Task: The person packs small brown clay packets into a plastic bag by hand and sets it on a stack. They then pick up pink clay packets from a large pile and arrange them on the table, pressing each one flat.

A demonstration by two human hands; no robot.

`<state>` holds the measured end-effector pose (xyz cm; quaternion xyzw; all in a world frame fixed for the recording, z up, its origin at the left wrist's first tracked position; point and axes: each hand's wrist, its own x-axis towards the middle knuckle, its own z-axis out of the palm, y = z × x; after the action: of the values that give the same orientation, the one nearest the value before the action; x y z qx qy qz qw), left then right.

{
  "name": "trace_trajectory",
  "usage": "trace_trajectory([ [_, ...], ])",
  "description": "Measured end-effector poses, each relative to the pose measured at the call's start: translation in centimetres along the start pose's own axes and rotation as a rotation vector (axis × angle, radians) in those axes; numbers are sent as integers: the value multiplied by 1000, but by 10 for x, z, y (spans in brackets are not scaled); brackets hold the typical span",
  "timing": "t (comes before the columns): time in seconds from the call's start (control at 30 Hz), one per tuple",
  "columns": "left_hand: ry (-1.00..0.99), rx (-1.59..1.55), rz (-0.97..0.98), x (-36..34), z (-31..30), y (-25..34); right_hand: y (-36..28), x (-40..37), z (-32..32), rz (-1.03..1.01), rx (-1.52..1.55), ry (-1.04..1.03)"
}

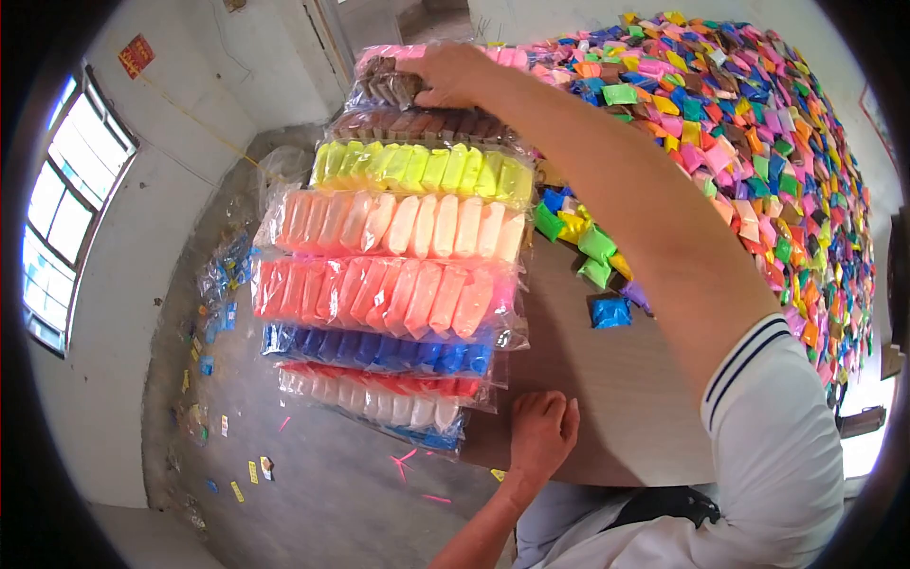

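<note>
My right hand (pixel 450 76) reaches to the far end of a row of clear bags. Its fingers and thumb close on a bag of grey-brown packets (pixel 387 83). Nearer to me, overlapping bags hold brown packets (pixel 417 125), yellow-green packets (pixel 422 171), peach packets (pixel 398 225), coral packets (pixel 374 294), blue packets (pixel 379 349) and white packets (pixel 379 398). My left hand (pixel 543 431) rests near the table's front edge, to the right of the bags. Its fingers are curled in, and I see nothing in them.
A big heap of small multicoloured packets (pixel 720 142) covers the back and right of the brown table (pixel 654 427). A blue packet (pixel 611 312) and several green and yellow ones lie beside the bags. Wrappers and scraps (pixel 227 275) litter the floor (pixel 322 493) at left.
</note>
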<state>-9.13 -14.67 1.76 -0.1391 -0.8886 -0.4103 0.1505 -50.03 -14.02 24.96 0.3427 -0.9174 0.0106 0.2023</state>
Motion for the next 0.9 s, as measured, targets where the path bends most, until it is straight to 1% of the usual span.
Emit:
trace_trajectory([
  [0.07,8,6,1,1,0,3,-6,-4,16,21,-58,19],
  [0.17,-5,4,-14,1,-1,5,0,-10,20,11,84,210],
  [0.2,-14,7,-18,0,0,4,3,-18,6,-31,91,330],
  [0.3,-15,25,-26,-1,0,4,30,-42,-24,97,415,665],
  [0.33,-14,29,-30,-2,1,4,40,-61,-33,180,510,743],
  [0.4,-16,49,-6,-1,1,6,75,-94,-33,365,424,863],
  [0.5,-25,92,18,-1,1,6,101,-143,-12,627,547,688],
  [0.57,-17,120,41,-1,5,8,88,-156,5,736,731,493],
  [0.63,6,156,73,-1,4,9,59,-155,17,585,1194,222],
  [0.7,-5,165,63,-3,5,10,43,-140,37,380,1372,318],
  [0.8,-12,189,59,-4,9,8,35,-143,29,480,1332,323],
  [0.9,-3,203,58,-4,9,7,42,-165,25,554,1214,493],
])
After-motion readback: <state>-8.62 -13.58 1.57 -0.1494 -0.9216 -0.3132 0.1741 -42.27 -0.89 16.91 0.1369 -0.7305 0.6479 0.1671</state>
